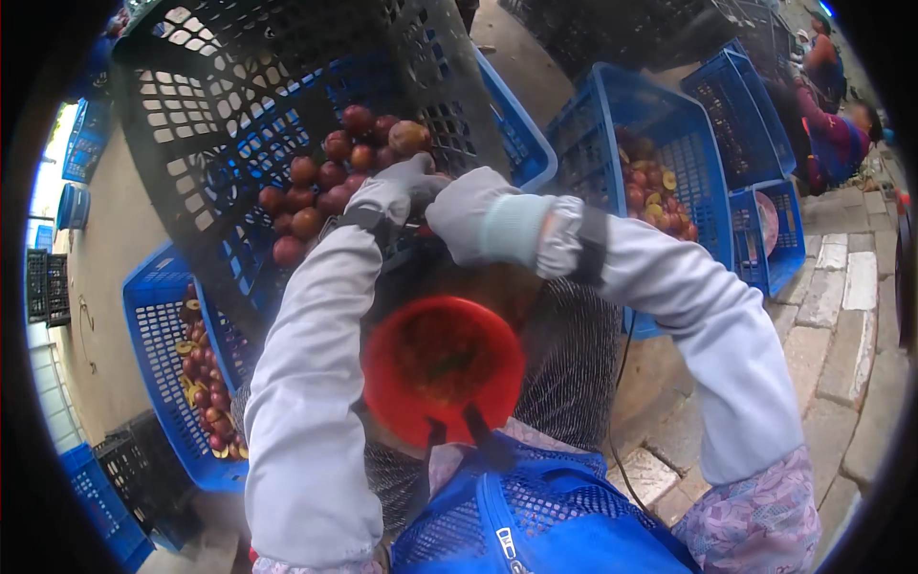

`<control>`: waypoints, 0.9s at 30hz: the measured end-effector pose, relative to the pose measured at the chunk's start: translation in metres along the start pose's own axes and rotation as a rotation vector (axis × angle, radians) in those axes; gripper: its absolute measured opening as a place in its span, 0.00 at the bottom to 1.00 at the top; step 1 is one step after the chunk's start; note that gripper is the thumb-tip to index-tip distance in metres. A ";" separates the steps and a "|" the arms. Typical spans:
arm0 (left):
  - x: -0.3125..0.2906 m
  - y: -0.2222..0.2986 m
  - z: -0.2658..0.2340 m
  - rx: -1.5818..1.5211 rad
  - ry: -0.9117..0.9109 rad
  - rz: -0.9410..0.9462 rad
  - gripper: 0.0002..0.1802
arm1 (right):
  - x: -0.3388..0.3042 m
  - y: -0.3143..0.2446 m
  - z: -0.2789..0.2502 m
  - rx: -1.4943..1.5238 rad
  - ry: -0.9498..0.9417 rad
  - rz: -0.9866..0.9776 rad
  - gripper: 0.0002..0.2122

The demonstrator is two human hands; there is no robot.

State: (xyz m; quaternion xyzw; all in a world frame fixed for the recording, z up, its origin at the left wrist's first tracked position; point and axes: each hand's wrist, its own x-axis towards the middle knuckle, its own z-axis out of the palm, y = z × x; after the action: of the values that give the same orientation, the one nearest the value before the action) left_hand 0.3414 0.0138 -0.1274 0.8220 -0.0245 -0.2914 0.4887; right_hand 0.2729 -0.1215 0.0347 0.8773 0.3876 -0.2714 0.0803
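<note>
Plums (304, 224), whole, red: bunched in the near part of a black crate (449, 72), directly ahead of the hands. The crate seems propped aslant over a blue crate (524, 129), presumably so the fruit gathers within short reach.

Bucket (512, 368), red: one, between the legs, below the hands. Reddish bits inside, too blurred to sort. Its place suggests a catch for whatever drops.

Left crate (158, 316), blue, slatted: set beside the person's left leg, holding red fruit and yellow-fleshed cut pieces. Right crate (660, 96), blue: similar contents, set ahead and to the right. Both appear placed for access from the seat without rising.

Left hand (392, 194), grey glove: at the near edge of the plums, forearm running nearly straight up from below, wrist bent inward. Grip seemingly curled; what it pinches, if anything, cannot be told.

Right hand (481, 218), grey glove: just beside the left, elbow swung wide, forearm coming across from the right, knuckles toward the left hand. Fingers folded in; their tips are hidden, so its grip cannot be told either.

Sleeves: white, banded dark at both wrists, likely against juice.
</note>
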 end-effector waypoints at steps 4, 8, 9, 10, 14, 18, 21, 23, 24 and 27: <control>-0.001 0.044 0.010 0.698 -0.049 -0.095 0.31 | -0.029 0.008 0.001 0.056 0.069 0.031 0.09; -0.009 0.042 0.004 0.691 -0.006 0.062 0.28 | -0.061 0.020 0.005 0.082 0.130 0.093 0.11; -0.016 0.038 -0.007 0.523 -0.022 0.113 0.27 | -0.072 0.024 0.008 0.206 0.226 0.073 0.11; -0.022 0.036 -0.015 0.238 -0.065 0.167 0.26 | -0.086 0.031 0.011 0.325 0.321 0.063 0.12; -0.073 0.035 -0.040 -1.153 -0.539 0.494 0.24 | -0.134 0.045 0.034 1.040 0.309 -0.024 0.16; -0.151 0.082 -0.035 -1.401 -0.407 0.337 0.32 | -0.202 0.038 0.093 1.802 0.476 -0.203 0.22; -0.186 0.075 -0.024 -1.410 -0.338 0.296 0.35 | -0.217 0.006 0.087 2.073 0.453 -0.178 0.22; -0.215 0.075 -0.005 -1.413 -0.256 0.316 0.35 | -0.206 -0.013 0.079 2.201 0.419 -0.162 0.21; -0.225 0.065 0.002 -1.407 -0.222 0.326 0.35 | -0.191 -0.015 0.082 2.105 0.443 -0.091 0.20; -0.269 0.073 0.032 -1.443 -0.042 0.215 0.33 | -0.180 -0.038 0.067 1.888 0.471 0.008 0.18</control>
State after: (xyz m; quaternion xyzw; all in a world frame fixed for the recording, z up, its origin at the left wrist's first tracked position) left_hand 0.1200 0.0374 0.0437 0.2828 0.0839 -0.2011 0.9341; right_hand 0.1189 -0.2333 0.0778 0.6139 0.0138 -0.2878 -0.7349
